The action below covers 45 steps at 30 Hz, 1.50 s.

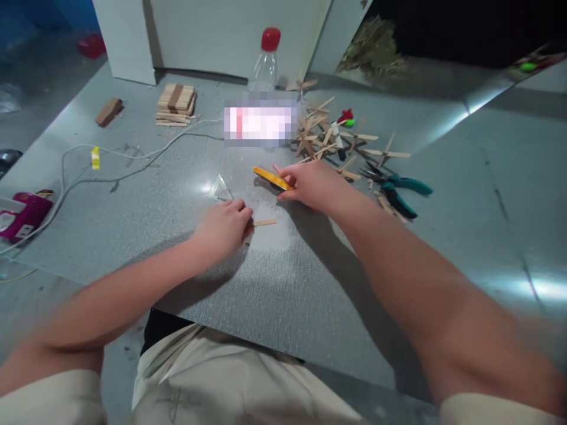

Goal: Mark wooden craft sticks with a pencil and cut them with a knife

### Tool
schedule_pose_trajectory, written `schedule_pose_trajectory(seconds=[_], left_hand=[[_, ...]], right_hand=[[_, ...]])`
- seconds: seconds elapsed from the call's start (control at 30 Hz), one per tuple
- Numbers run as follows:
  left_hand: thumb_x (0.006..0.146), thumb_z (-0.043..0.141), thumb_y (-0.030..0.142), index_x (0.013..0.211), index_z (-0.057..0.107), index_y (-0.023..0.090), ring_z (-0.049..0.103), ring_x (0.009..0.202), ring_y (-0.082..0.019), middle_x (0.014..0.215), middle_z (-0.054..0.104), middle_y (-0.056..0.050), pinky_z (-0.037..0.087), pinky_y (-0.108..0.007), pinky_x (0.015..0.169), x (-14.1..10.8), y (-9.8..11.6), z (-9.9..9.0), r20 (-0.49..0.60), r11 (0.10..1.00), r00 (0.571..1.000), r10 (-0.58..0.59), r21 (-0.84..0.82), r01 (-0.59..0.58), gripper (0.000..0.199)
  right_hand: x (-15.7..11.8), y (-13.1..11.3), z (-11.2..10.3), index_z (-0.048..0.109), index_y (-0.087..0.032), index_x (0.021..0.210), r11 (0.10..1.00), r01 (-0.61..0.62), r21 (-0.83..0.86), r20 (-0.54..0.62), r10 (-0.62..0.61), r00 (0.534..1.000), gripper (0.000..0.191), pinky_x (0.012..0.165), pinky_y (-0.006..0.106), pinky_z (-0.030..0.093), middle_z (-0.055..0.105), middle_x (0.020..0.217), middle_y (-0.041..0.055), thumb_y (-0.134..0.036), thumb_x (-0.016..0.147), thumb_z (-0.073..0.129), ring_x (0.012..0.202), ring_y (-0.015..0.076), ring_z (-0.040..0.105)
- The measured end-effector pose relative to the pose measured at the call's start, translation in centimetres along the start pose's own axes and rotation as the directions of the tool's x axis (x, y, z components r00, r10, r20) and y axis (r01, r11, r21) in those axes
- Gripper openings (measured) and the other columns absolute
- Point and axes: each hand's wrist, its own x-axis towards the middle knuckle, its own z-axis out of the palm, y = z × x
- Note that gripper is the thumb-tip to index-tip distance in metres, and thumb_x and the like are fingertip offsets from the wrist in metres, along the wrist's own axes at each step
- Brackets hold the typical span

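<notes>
My left hand [225, 229] is closed on a short wooden stick [266, 222], whose free end points right over a whitish patch on the grey table [212, 307]. In my right hand [305, 184], pinched between thumb and fingers, is a yellow cutter-like tool [271, 176], held just above the table and pointing up and left. A clear triangular ruler [219, 189] lies just beyond my left hand. Several crossed wooden-stick pieces [312, 133] are heaped past my right hand.
Teal-handled pliers [405, 192] lie right of my right hand. A clear bottle with a red cap [270, 40] stands at the back. Stacked sticks [176, 99] and a wooden block [108, 112] sit back left. A white cable [133, 158] runs to a magenta device [27, 215].
</notes>
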Motion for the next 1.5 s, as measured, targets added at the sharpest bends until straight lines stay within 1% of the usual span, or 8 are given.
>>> schedule_pose_trajectory(seconds=[0.23,0.43,0.73,0.9,1.13,1.3,1.4,1.5], left_hand=[[0.101,0.066,0.041,0.132,0.062,0.017,0.067,0.113,-0.024,0.131,0.065,-0.01,0.061,-0.045,0.096,-0.1,-1.1,1.4,-0.017,0.999,0.999,0.043,0.033,-0.043,0.039],[0.103,0.059,0.02,0.108,0.069,0.013,0.071,0.095,-0.022,0.101,0.073,-0.007,0.06,-0.041,0.088,-5.8,-3.3,1.9,-0.198,0.981,0.962,0.19,0.082,-0.177,0.013],[0.107,0.045,0.017,0.104,0.068,0.019,0.071,0.097,-0.018,0.104,0.076,-0.006,0.055,-0.029,0.078,-9.0,-5.7,1.9,-0.422,0.841,0.743,0.519,0.101,-0.531,0.024],[0.104,0.045,0.012,0.095,0.071,0.017,0.067,0.085,-0.015,0.095,0.073,-0.005,0.053,-0.026,0.073,-5.4,-5.2,2.5,-0.373,0.79,0.749,0.548,-0.066,-0.61,0.028],[0.103,0.054,0.017,0.089,0.075,0.021,0.07,0.086,-0.012,0.099,0.074,-0.003,0.055,-0.023,0.077,-1.2,-4.7,2.0,-0.288,0.753,0.823,0.489,-0.338,-0.565,0.026],[0.102,0.057,0.019,0.094,0.076,0.023,0.072,0.091,-0.014,0.102,0.075,-0.003,0.057,-0.027,0.08,-0.5,-5.1,1.9,-0.258,0.773,0.888,0.382,-0.437,-0.46,0.021],[0.101,0.059,0.02,0.096,0.077,0.023,0.072,0.095,-0.015,0.109,0.075,-0.004,0.057,-0.028,0.086,-0.3,-5.2,1.9,-0.257,0.781,0.904,0.341,-0.457,-0.425,0.019],[0.1,0.061,0.02,0.093,0.079,0.022,0.071,0.092,-0.016,0.109,0.075,-0.004,0.056,-0.029,0.083,0.0,-5.3,1.9,-0.25,0.789,0.912,0.326,-0.46,-0.408,0.02]], right_hand=[[0.6,-6.8,1.7,0.073,-0.017,0.119,0.962,0.27,-0.047,-0.127,-0.274,0.953,0.026,0.099,0.04,0.051,0.075,0.118,0.0133,-0.027,0.096,0.065,0.114,0.0284,0.068],[0.3,-8.8,6.1,0.07,-0.012,0.123,0.875,0.484,-0.001,-0.137,-0.479,0.867,0.029,0.109,0.046,0.051,0.068,0.137,0.0188,-0.022,0.1,0.056,0.13,0.0305,0.062],[-18.7,-5.0,8.2,0.068,-0.002,0.129,0.839,0.538,-0.078,-0.223,-0.541,0.811,0.055,0.1,0.057,0.061,0.067,0.133,0.03,-0.047,0.099,0.063,0.126,0.0418,0.065],[-26.2,-5.8,10.0,0.063,0.0,0.138,0.889,0.445,-0.108,-0.187,-0.457,0.869,0.07,0.097,0.058,0.062,0.062,0.142,0.032,-0.055,0.095,0.066,0.135,0.044,0.058],[-30.1,-7.0,12.3,0.075,-0.017,0.119,0.932,0.349,-0.102,-0.347,-0.362,0.865,0.041,0.094,0.041,0.067,0.081,0.113,0.0122,0.0,0.089,0.054,0.11,0.0256,0.077],[-30.0,-6.0,9.6,0.059,-0.03,0.148,0.918,0.37,0.139,-0.331,-0.309,0.892,0.061,0.082,0.033,0.071,0.082,0.116,0.0037,-0.007,0.092,0.057,0.1,0.0223,0.081],[-25.6,-5.6,7.2,0.039,-0.037,0.16,0.887,0.283,0.364,-0.367,-0.143,0.919,0.073,0.086,0.04,0.071,0.075,0.133,0.0076,-0.006,0.096,0.054,0.109,0.0258,0.079],[-19.3,-5.9,6.0,0.051,-0.039,0.149,0.807,0.266,0.527,-0.326,-0.097,0.94,0.052,0.073,0.032,0.071,0.083,0.112,0.0028,-0.014,0.103,0.053,0.09,0.0221,0.083]])
